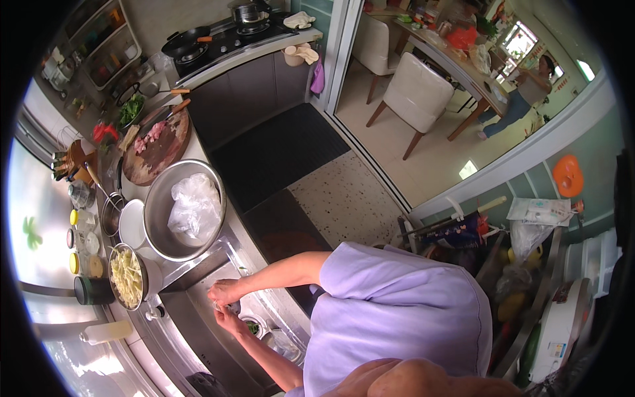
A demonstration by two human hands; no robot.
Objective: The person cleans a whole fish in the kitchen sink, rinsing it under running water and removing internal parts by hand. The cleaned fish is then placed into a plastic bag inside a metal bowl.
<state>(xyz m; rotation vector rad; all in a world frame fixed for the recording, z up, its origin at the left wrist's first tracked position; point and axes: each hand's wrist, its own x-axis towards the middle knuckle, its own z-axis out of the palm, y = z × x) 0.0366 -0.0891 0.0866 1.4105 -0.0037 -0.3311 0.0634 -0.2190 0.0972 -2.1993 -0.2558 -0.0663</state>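
Both hands meet over the stainless steel sink (186,317). My right hand (225,292) comes in from above in the picture, its fingers bent down. My left hand (230,321) reaches in from below, its fingertips close to those of the right. Something small and pale seems to lie between the fingertips, too small and hidden to name. Close by in the sink is a white round container (254,325) with green scraps in it. A clear plastic bag or bowl (285,345) lies nearer my body.
A large steel basin (149,218) holding a plastic bag (196,208) stands beside the sink. Around it are a pot of shredded pale vegetable (126,278), a white bowl (132,223) and a cutting board with meat (171,149). Beyond the doorway a person (526,94) stands by a table.
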